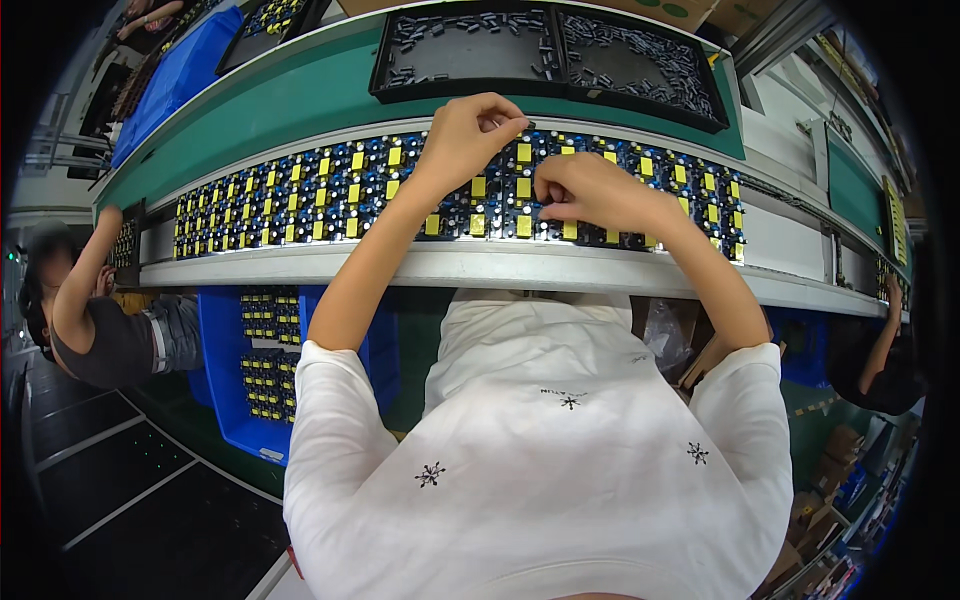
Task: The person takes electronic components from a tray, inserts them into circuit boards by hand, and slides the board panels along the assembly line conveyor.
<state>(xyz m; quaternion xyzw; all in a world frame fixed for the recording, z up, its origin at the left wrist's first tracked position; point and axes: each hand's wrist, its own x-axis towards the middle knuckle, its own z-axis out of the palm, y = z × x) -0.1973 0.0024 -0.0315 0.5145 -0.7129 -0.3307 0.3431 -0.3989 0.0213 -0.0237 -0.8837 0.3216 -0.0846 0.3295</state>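
A long row of circuit boards [352, 190], with yellow blocks and small blue and black parts on them, lies side by side along the line in front of me. My left hand [476, 132] is over the far edge of the row, its thumb and forefinger pinched together. Something small and dark shows at those fingertips, too small to name. To its right and nearer me, my right hand [592, 190] is low over the boards with its fingers curled inward. Whatever its fingertips hold or touch is hidden.
Beyond the row, two black trays [470, 92] [650, 112] hold many small dark cylindrical parts on a green surface [310, 105]. A blue bin [222, 400] with more boards stands below at left. Other people work at far left [110, 345] and far right [878, 370].
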